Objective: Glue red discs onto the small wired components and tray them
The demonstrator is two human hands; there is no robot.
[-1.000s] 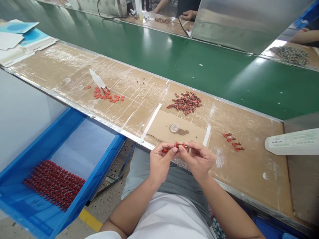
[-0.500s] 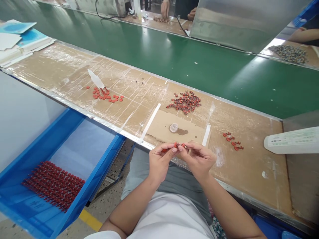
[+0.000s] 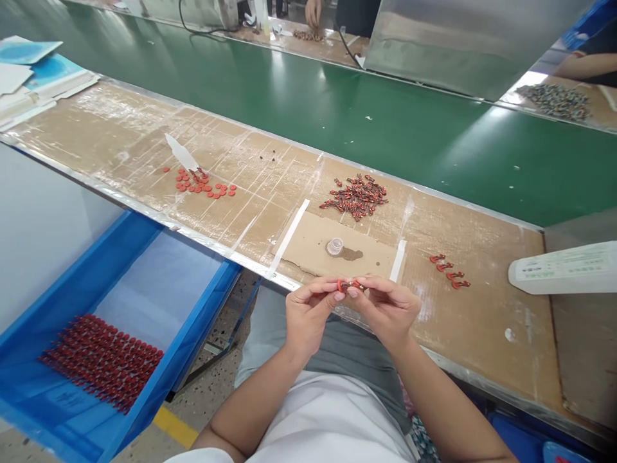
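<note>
My left hand [image 3: 308, 316] pinches a small red disc [image 3: 340, 285] between thumb and fingertips at the table's front edge. Opposite it, my right hand [image 3: 390, 314] grips a small dark-and-red figure-like piece [image 3: 357, 284]. The two parts meet or nearly meet between my fingertips; whether they are joined cannot be made out. Beyond my hands, a small clear cup [image 3: 334, 246] stands on a cardboard sheet [image 3: 308, 241] beside a brown wet patch. A heap of similar dark-and-red pieces [image 3: 359, 197] lies behind it.
Loose red discs [image 3: 212, 191] and a white strip [image 3: 181, 153] lie left. Several pieces with red bases [image 3: 449, 271] stand right, near a white bottle [image 3: 562, 269]. A blue bin [image 3: 193, 341] holds rows of red-based pieces. Across the green belt [image 3: 308, 103] is a co-worker's hand [image 3: 313, 11].
My hands have drawn slightly apart, and more of the disc and the dark-and-red piece shows between the fingertips. The view has shifted slightly. Across the belt, one of the co-worker's hands is no longer visible.
</note>
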